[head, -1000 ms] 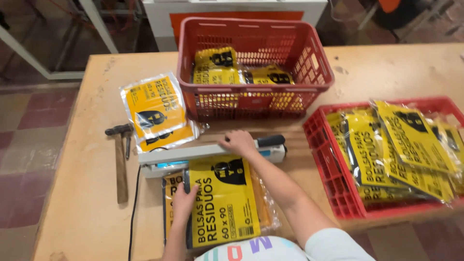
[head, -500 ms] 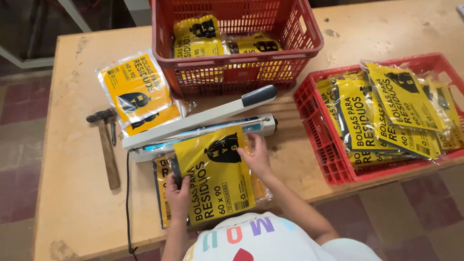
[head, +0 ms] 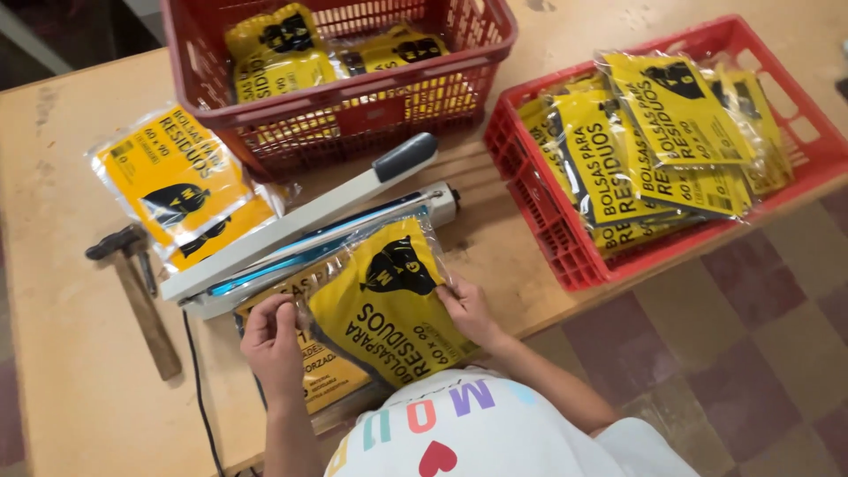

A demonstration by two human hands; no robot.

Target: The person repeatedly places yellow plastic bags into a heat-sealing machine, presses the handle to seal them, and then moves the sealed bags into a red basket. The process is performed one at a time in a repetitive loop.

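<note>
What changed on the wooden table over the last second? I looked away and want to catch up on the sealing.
The right hand left the white sealer's lever arm, which has swung up open, and took hold of the yellow plastic packet. The left hand stays on that packet's other edge. The hammer, dark red basket and red crate stayed put.

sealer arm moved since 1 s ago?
Yes. The sealer arm was pressed down flat on its base under the right hand; now it is raised at the handle end, angled up toward the dark red basket.
</note>
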